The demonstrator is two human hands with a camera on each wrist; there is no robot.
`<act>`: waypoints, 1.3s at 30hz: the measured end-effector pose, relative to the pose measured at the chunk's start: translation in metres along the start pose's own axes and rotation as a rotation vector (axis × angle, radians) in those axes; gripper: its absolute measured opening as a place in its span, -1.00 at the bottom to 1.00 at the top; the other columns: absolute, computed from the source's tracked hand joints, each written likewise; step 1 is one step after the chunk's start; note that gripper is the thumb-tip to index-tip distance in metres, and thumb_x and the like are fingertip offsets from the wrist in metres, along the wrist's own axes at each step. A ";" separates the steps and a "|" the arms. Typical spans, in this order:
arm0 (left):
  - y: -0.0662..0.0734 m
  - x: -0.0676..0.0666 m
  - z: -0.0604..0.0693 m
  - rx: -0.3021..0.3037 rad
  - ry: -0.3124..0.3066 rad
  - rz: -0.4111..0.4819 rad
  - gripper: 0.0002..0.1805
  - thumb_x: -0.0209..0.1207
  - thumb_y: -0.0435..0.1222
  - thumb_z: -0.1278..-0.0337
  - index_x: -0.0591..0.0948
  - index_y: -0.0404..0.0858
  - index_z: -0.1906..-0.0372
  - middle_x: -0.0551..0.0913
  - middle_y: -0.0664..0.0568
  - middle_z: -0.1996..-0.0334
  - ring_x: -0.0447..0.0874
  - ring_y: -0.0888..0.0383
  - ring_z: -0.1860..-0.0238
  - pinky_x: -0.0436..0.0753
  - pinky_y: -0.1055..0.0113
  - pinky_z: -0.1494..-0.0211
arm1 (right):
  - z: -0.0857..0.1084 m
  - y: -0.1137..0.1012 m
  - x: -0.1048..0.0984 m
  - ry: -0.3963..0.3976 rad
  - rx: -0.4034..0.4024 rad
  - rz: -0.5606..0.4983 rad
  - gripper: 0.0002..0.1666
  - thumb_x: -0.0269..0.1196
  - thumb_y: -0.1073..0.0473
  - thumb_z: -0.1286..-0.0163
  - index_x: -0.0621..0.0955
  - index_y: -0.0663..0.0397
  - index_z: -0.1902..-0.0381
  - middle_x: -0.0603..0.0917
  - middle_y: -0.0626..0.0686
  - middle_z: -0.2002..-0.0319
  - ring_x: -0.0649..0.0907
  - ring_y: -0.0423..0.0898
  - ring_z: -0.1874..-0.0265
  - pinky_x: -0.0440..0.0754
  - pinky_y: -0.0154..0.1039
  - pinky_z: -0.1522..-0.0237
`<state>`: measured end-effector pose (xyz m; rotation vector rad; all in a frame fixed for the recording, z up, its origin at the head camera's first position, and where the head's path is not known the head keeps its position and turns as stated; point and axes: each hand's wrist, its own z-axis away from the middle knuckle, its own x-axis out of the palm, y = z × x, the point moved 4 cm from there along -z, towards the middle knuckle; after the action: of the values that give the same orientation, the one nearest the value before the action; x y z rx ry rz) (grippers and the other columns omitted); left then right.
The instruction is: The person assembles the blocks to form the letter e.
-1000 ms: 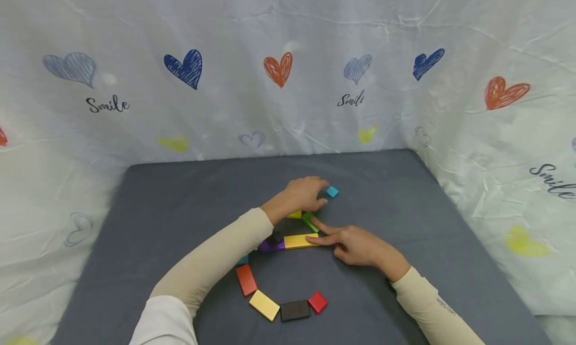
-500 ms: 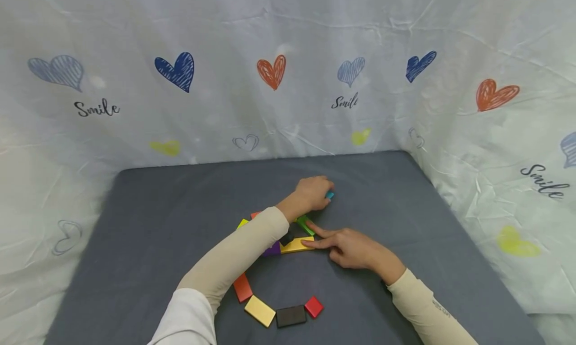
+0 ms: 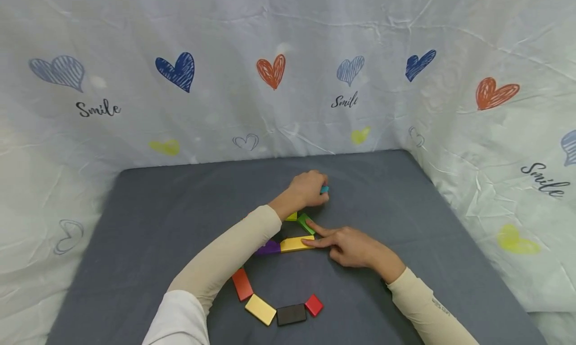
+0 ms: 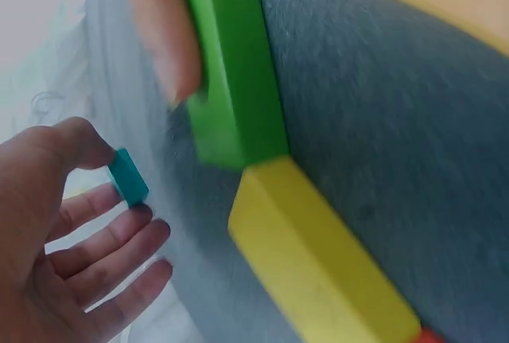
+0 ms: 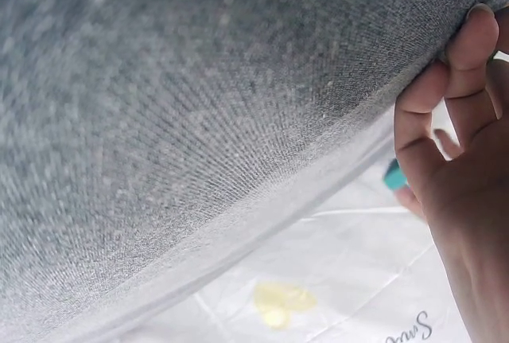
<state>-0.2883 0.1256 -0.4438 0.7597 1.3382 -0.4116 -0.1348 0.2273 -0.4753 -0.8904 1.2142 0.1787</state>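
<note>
My left hand (image 3: pixel 308 189) pinches a small teal block (image 4: pixel 128 177) between thumb and fingertips, beyond the row of blocks. In the left wrist view, its other fingers are spread loosely. My right hand (image 3: pixel 353 246) extends two fingers: one touches a green block (image 4: pixel 246 64), the other a golden-yellow block (image 3: pixel 292 244). The remaining fingers are tucked under. A yellow block (image 4: pixel 318 255) meets the green one end to end. Beside the golden block lies a purple block (image 3: pixel 268 247), partly covered by my left forearm.
A curve of blocks lies nearer me: orange-red (image 3: pixel 243 285), pale yellow (image 3: pixel 261 310), dark (image 3: pixel 291 315) and red (image 3: pixel 314 305). Grey cloth (image 3: pixel 382 200) covers the table. A white printed curtain (image 3: pixel 216 105) hangs behind and at the sides.
My left hand has taken hold of the teal block, which lay alone on the cloth, and drawn it slightly left. The right hand's two fingers stay on the green and golden blocks.
</note>
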 end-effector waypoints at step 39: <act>0.047 -0.001 0.196 0.372 0.169 -0.014 -0.61 0.24 0.11 -0.42 0.69 0.01 -0.14 0.69 0.23 0.05 0.43 0.42 0.45 0.46 0.52 0.39 | 0.000 0.004 0.002 0.024 0.039 -0.016 -0.22 0.20 0.45 -0.41 0.54 -0.28 -0.50 0.26 -0.11 -0.64 0.14 -0.37 0.77 0.24 -0.42 0.60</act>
<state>-0.1172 0.0217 -0.4219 1.1133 1.4436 -0.6297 -0.1368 0.2295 -0.4792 -0.8706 1.2282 0.1314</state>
